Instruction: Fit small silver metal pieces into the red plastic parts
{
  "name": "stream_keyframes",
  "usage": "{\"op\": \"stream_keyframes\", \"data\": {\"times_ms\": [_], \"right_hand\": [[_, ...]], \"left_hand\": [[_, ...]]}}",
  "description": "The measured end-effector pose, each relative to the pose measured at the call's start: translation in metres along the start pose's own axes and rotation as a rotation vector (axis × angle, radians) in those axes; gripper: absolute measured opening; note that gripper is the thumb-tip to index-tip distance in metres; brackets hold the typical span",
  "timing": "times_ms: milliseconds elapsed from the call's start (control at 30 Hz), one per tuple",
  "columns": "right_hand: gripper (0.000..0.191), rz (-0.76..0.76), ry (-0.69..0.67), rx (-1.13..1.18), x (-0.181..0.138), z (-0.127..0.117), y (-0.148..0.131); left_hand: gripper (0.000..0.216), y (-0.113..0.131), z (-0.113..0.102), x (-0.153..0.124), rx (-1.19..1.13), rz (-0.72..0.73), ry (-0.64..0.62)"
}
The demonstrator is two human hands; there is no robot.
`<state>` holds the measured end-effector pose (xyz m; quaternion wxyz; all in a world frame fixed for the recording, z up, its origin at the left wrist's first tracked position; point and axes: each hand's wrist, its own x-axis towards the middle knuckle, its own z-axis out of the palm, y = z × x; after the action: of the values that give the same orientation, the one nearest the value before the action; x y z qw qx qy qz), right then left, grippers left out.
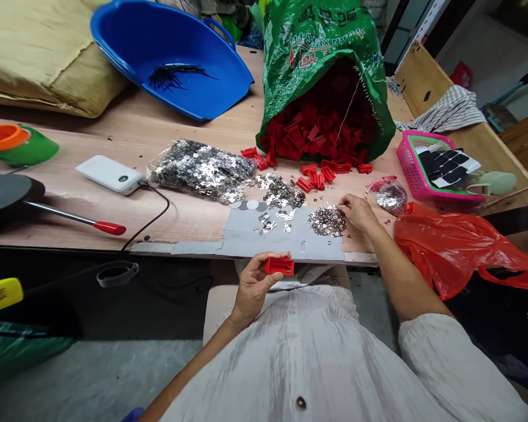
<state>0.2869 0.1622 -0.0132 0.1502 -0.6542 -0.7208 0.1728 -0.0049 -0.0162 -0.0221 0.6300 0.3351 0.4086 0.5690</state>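
My left hand [250, 290] grips a small red plastic housing [280, 266] between thumb and fingers, just in front of the table edge. The housing's hollow side faces up, with a tiny metal bit visible inside. Over on the table, my right hand [359, 212] has its fingertips pinched together at the right side of a pile of small shiny metal pieces [326, 221]. Whatever lies between those fingertips is too small to make out. Left of that pile, flat silvery metal plates [282, 192] are scattered over a grey sheet [242, 228].
A green woven sack [321, 35] spills red housings [319, 176]. Around it are a clear bag of metal plates [198, 170], a blue scoop-shaped tray [220, 88], a white power bank [110, 174] with cable, a pink basket [411, 170], a small bag [391, 196] and a red plastic bag [462, 246].
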Motion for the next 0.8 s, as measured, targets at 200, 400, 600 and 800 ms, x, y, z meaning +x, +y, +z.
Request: {"op": "stream_keyframes", "data": {"times_ms": [200,400,600,800], "right_hand": [[0.011,-0.139,-0.017,0.436,-0.035,-0.005,-0.033],[0.013,-0.388,-0.184,0.638,-0.088,0.004,-0.104],[0.014,-0.688,-0.143,0.524,-0.100,0.008,-0.123],[0.028,-0.801,-0.160,0.465,-0.103,0.007,-0.116]], "left_hand": [[0.038,0.010,0.011,0.011,-0.071,-0.021,0.087],[0.048,0.014,0.021,0.019,-0.147,-0.058,0.060],[0.049,0.022,0.022,0.018,-0.194,-0.062,0.040],[0.045,0.030,0.020,0.017,-0.177,-0.060,-0.019]]}}
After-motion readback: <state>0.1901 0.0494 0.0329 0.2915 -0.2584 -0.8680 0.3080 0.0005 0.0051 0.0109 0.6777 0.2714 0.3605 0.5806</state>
